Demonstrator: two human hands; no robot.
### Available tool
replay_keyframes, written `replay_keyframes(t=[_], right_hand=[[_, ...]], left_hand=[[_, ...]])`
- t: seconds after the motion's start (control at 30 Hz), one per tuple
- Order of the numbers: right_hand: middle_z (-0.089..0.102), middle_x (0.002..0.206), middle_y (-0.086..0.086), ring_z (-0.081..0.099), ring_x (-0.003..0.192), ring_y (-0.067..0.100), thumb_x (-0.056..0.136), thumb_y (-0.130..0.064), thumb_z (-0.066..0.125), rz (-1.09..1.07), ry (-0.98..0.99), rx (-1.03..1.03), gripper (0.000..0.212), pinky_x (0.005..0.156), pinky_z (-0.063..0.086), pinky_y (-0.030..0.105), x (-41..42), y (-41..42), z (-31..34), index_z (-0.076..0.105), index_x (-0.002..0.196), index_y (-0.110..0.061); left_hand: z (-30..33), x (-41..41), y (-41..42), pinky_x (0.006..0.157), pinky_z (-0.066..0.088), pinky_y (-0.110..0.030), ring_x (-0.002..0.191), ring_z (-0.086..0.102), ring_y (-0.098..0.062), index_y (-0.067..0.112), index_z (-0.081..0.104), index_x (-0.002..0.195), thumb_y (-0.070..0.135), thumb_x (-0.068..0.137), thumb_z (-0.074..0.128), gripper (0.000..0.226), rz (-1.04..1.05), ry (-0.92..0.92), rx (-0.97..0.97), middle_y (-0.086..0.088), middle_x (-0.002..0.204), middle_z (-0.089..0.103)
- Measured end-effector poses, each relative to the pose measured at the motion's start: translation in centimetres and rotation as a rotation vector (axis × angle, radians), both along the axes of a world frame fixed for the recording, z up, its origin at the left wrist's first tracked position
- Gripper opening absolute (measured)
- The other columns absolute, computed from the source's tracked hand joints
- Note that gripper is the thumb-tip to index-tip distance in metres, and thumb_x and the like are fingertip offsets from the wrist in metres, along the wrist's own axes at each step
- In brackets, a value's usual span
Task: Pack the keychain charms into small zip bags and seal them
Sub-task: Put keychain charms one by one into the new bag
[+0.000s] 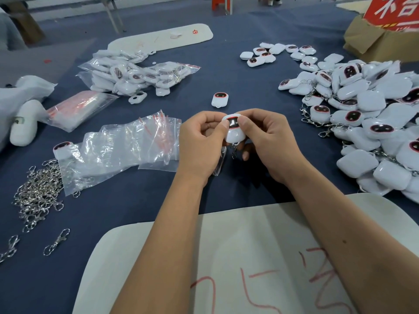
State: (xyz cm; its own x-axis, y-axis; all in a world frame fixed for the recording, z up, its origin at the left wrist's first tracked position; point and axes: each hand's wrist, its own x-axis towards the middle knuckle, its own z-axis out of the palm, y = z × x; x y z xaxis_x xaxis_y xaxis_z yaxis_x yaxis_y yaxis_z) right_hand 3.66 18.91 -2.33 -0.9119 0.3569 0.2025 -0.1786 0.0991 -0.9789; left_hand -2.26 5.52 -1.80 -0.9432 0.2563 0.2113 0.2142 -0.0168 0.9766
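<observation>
Two hands are working in the head view: we are pinching one white charm [234, 130] between our left hand [200, 143] and right hand [269, 143], fingers [243, 123] closed on it above the blue tabletop [136, 211], its chain dangling below. A clear bag [218, 164] is hanging under the left palm. Empty zip bags [127, 150] are lying just left; metal clasps [38, 193] are heaping further left. Loose charms [367, 123] are piling at right, packed bags [136, 73] resting beyond, a single charm [220, 99] lying apart.
</observation>
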Motion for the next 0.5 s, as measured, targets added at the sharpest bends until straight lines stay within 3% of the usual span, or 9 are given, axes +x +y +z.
replay_keyframes(t=[0.2,0.33,0.5], right_hand=[[0.069,0.078,0.014,0.064,0.059,0.023,0.111,-0.031,0.049,0.096,-0.001,-0.135,0.037,0.045,0.049,0.031,0.11,-0.29,0.53,0.071,0.095,-0.006],[0.070,0.073,0.020,0.064,0.050,0.030,0.112,-0.034,0.048,0.113,-0.024,-0.097,0.041,0.039,0.045,0.029,0.10,-0.23,0.52,0.069,0.097,-0.002],[0.063,0.060,0.008,0.058,0.042,0.025,0.108,-0.020,0.055,0.011,-0.029,-0.011,0.028,0.035,0.037,0.023,0.00,-0.19,0.20,0.067,0.089,-0.003]], left_hand=[[0.60,0.48,0.19,0.061,0.059,-0.029,0.066,0.073,-0.020,0.003,0.075,0.095,0.007,0.096,0.069,0.007,-0.043,-0.210,0.230,-0.011,0.080,0.077],[0.43,0.16,-0.11,0.058,0.056,-0.023,0.066,0.071,-0.016,0.003,0.075,0.095,0.006,0.093,0.072,0.005,0.016,-0.080,0.125,-0.008,0.079,0.076],[0.31,0.22,0.00,0.059,0.055,-0.019,0.069,0.072,-0.007,0.010,0.074,0.090,0.004,0.092,0.071,0.008,-0.009,0.045,0.068,0.006,0.075,0.076]])
